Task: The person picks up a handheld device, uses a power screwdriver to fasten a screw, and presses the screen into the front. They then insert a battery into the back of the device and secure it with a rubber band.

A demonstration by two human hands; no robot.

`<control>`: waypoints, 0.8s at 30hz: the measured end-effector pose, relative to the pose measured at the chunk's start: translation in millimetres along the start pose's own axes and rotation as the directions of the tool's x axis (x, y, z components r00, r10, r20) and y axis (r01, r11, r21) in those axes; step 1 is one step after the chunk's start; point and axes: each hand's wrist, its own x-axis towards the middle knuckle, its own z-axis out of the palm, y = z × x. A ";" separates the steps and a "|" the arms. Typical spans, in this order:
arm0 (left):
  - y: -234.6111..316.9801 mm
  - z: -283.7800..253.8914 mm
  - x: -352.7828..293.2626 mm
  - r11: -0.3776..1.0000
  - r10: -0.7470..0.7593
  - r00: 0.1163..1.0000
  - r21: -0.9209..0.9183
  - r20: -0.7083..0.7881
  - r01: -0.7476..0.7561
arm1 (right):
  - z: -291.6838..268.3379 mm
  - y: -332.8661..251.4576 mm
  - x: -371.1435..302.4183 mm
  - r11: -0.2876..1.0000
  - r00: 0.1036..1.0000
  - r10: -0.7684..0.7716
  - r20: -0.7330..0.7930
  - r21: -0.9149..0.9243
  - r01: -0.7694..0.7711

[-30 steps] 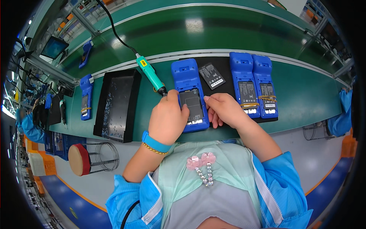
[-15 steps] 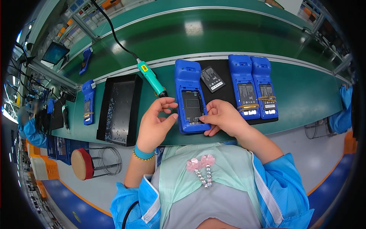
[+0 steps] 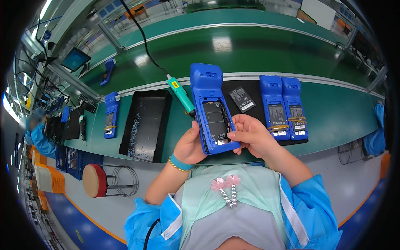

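Note:
A blue handheld terminal (image 3: pixel 207 89) is held between my two hands, its open battery bay facing up. My left hand (image 3: pixel 190 144) supports its left side, the fingers partly hidden beneath. My right hand (image 3: pixel 252 134) grips the lower right edge, thumb at the bay's corner. Inside the bay show black surfaces, gold contacts and small white parts near the bottom. A loose dark battery (image 3: pixel 241 99) lies on a black mat (image 3: pixel 259 115) just beyond my right hand. Left of the terminal rests a green electric screwdriver (image 3: pixel 181 96) with a black cable.
Two blue terminals with batteries and rubber bands, one (image 3: pixel 275 112) beside another (image 3: pixel 296 112), lie on the mat. A black tray (image 3: pixel 154 125) of small screws sits at left, with another banded terminal (image 3: pixel 111 114) past it. A round stool (image 3: pixel 95 180) stands below the bench (image 3: pixel 333 112).
The terminal has been lifted and tilted toward me. My left hand has moved from hovering beside it to holding its left side. The whole view has shifted slightly.

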 end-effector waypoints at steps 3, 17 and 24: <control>8.1 8.1 -0.4 0.987 0.148 0.989 0.054 0.007 -0.148 | 19.3 -2.7 11.4 1.000 0.993 -0.012 0.119 -0.011 0.013; 168.1 36.5 -80.1 0.590 0.663 0.536 0.805 -0.523 0.056 | 134.7 5.6 142.9 0.750 0.933 -0.180 0.310 -0.571 0.334; 179.7 17.0 -79.9 0.407 0.732 0.488 0.879 -0.476 0.248 | 166.2 16.7 162.8 0.360 0.802 -0.439 0.405 -0.738 0.570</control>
